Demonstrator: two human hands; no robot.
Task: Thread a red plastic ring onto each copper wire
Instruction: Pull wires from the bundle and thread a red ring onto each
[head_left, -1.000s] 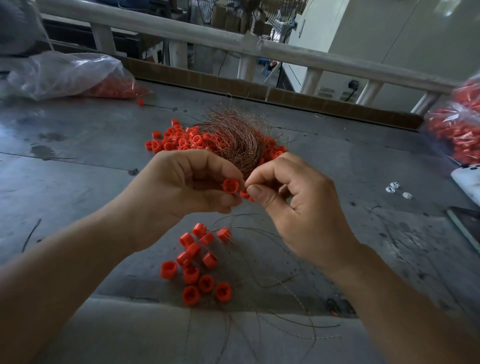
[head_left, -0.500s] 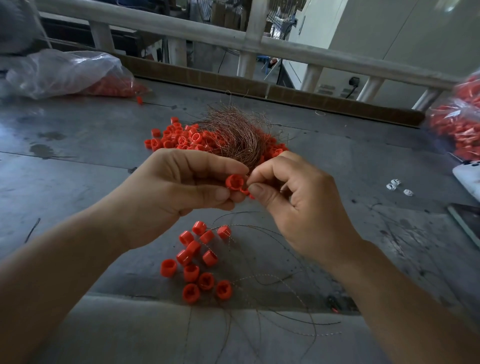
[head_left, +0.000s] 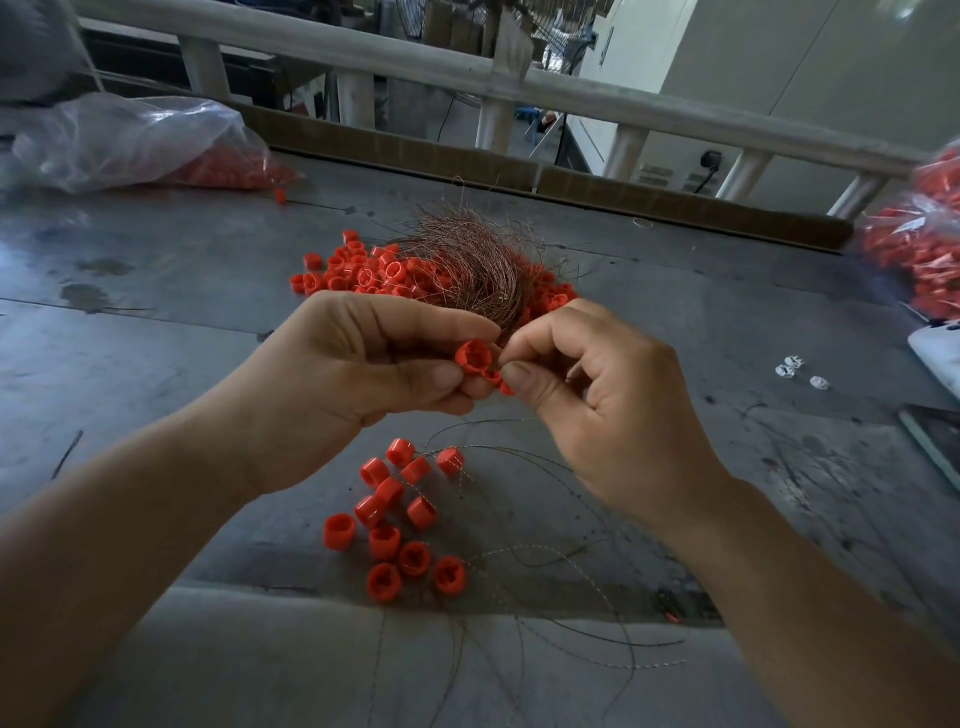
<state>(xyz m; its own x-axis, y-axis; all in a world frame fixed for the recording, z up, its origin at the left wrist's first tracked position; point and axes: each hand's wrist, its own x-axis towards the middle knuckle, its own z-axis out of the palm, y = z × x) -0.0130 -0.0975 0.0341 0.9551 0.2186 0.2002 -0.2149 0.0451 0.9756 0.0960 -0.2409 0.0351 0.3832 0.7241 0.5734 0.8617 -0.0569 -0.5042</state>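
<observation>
A small red plastic ring (head_left: 474, 357) is being gripped between thumb and forefinger of the left hand (head_left: 343, 384), above the grey metal table (head_left: 156, 322), its open end being presented upward. The right hand (head_left: 613, 415), meeting the ring from the right, is being held pinched, presumably on a fine copper wire too thin to be discerned there. Alignment of the wire tip with the ring's bore is judged decisive.

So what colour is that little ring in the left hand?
Red: the ring pinched by the left hand, in the head view.
</observation>
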